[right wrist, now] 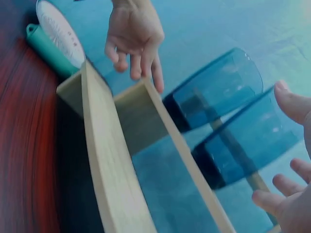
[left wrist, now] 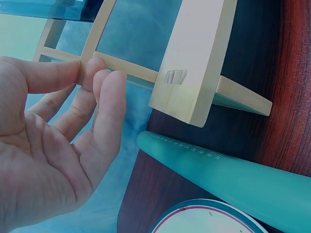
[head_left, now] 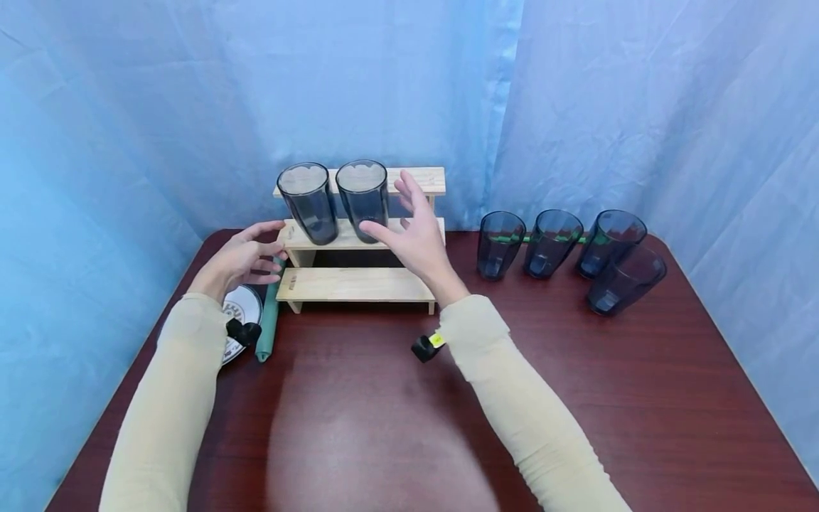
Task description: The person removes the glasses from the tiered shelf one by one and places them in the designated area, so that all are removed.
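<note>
Two smoky blue glasses stand upright side by side on the middle board of a three-step wooden rack [head_left: 358, 284]: a left glass [head_left: 311, 206] and a right glass [head_left: 363, 195]. My right hand [head_left: 419, 235] is beside the right glass, thumb and fingers spread around its side; in the right wrist view a gap shows between the fingers and this glass [right wrist: 248, 141]. At the rack's left end is my left hand [head_left: 239, 259], its fingers loosely bent by the middle board's end. In the left wrist view its fingertips overlap the rack's wood; whether they touch cannot be told.
Several more dark glasses [head_left: 553, 245] stand at the table's right rear, the nearest glass [head_left: 625, 281] in front of the others, with a green strip behind them. Left of the rack lie a green roll [head_left: 269, 320] and a round white printed disc [head_left: 246, 306]. Blue curtains [head_left: 409, 85] surround the table.
</note>
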`<state>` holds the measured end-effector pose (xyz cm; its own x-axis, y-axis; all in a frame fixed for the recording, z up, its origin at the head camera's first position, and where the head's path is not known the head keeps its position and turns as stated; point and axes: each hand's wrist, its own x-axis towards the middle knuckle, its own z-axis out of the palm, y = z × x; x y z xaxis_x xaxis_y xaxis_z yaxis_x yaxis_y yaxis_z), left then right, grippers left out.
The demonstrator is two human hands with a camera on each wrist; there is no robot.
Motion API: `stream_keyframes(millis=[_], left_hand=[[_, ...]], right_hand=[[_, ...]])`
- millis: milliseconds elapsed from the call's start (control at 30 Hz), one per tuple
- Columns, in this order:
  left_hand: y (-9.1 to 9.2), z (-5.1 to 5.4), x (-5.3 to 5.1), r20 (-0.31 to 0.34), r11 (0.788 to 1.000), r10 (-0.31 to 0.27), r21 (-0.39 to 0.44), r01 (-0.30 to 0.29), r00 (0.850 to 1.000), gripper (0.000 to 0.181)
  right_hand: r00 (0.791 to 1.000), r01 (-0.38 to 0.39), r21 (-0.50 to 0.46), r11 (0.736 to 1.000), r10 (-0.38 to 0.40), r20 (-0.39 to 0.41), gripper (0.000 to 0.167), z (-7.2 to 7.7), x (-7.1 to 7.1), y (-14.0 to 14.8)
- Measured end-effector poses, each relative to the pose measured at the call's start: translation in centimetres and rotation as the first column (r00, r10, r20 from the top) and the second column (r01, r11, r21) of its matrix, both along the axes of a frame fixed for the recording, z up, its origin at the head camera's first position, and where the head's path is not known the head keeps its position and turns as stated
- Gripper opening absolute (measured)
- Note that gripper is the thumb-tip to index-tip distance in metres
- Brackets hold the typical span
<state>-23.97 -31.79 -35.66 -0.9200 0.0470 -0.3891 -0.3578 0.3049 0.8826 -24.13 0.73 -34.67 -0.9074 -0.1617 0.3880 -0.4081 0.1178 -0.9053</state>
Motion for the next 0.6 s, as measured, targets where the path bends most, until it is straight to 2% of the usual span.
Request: stream_keyframes(millis=[100, 300, 600], left_hand=[[0.1, 0.1, 0.1, -0.004, 1.000, 0.000, 0.001, 0.000, 1.000, 0.063], [0.0, -0.2, 0.0, -0.006, 1.000, -0.005, -0.001, 0.005, 1.000, 0.064], [-0.4, -0.4, -0.3, -0.004, 1.000, -0.008, -0.002, 0.008, 1.000, 0.064]], right_hand=[[1.000, 0.019, 0.007, 1.000, -0.019, -0.016, 0.103, 0.3, -0.2, -1.1], [0.999, 0.053, 0.038, 0.998, -0.053, 0.005, 0.106, 0.3, -0.7, -2.3], [0.993, 0.120, 0.015, 0.993, -0.121, 0.009, 0.098, 0.2, -1.3, -2.9]])
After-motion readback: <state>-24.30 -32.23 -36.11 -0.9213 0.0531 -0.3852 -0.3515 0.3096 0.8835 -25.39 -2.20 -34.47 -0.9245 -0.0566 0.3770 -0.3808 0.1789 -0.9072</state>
